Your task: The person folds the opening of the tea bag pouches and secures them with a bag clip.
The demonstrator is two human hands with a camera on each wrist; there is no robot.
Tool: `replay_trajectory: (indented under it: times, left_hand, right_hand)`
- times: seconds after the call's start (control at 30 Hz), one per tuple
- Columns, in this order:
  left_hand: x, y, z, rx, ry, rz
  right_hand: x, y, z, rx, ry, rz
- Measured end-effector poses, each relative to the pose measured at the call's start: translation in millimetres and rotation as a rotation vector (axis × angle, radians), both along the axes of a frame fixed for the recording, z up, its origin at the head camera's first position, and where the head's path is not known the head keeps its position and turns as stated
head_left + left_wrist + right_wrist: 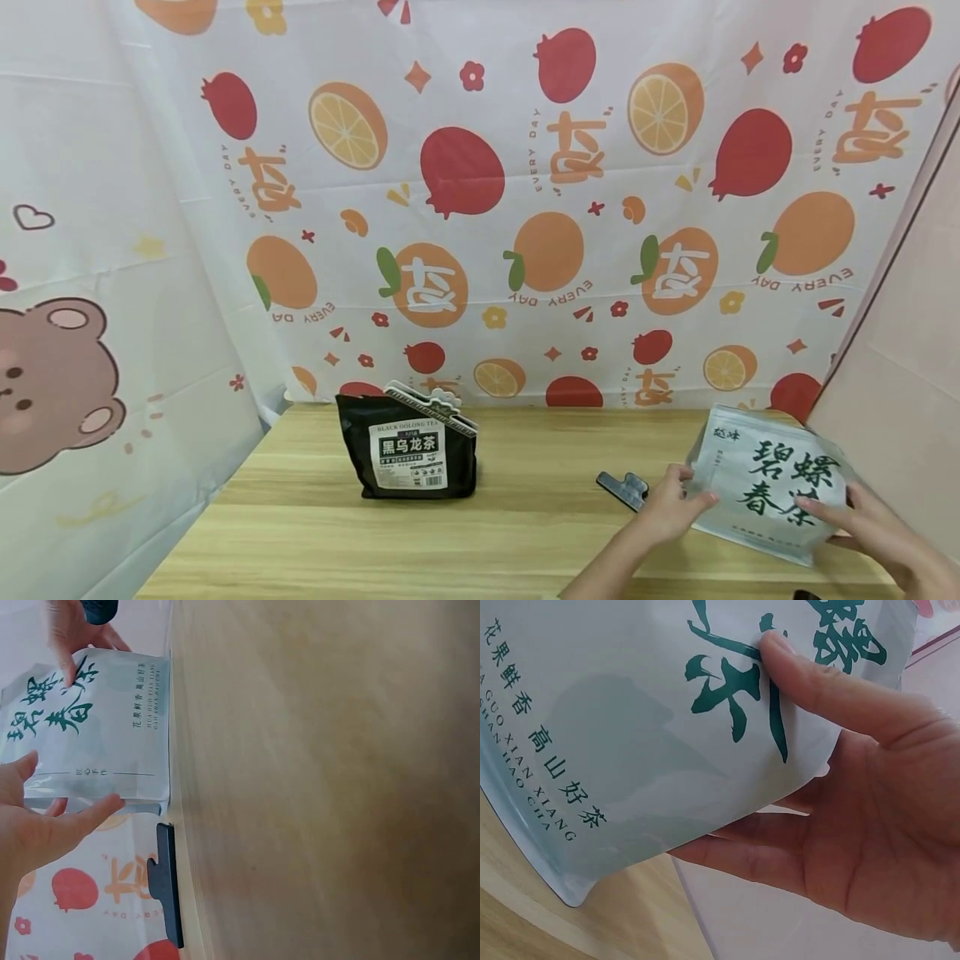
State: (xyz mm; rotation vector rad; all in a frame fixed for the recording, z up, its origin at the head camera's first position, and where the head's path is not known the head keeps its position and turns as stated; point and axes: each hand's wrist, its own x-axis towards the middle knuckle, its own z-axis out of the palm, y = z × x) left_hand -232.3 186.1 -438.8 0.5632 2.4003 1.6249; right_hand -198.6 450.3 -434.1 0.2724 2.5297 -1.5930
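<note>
A pale green tea bag [772, 492] with dark green lettering stands tilted at the right of the table, held from both sides. My left hand [671, 508] grips its left side, thumb on the front. Along the right edge my right hand [885, 780] pinches the bag, its thumb [810, 675] over the lettering and its fingers behind. Beside my left hand a dark sealing clip [169, 885] lies on the wood. The bag's lower front edge is close over the tabletop in the head view.
A black oolong tea bag [408, 458] stands left of centre on the wooden table [540, 533], with a white clip [431, 407] across its top. Behind the table hangs a fruit-print cloth [480, 258]. A small dark object [806, 595] shows at the bottom edge.
</note>
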Motion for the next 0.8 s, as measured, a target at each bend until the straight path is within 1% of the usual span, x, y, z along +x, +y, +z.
replay_trajectory:
  times: [0.17,0.3,0.47,0.63,0.8]
  left_hand:
    - [-0.8,-3.8,0.1,-0.03,-0.029,0.007]
    - [-2.1,-8.7,2.4,-0.027,-0.04,-0.01]
    - [-5.9,-16.6,6.6,-0.044,-0.046,-0.026]
    - [-8.7,-22.2,6.2,-0.059,-0.016,-0.008]
    - [-7.6,-27.7,9.0,-0.106,0.015,0.029]
  right_hand:
    - [0.9,-7.1,0.9,0.013,0.036,0.026]
    - [0.0,-11.7,1.6,0.013,0.069,0.054]
    - [-3.1,-19.5,4.4,0.029,0.083,0.076]
    - [-3.7,-26.2,5.0,0.014,0.096,0.113]
    - [-5.4,-31.8,5.9,-0.001,0.095,0.148]
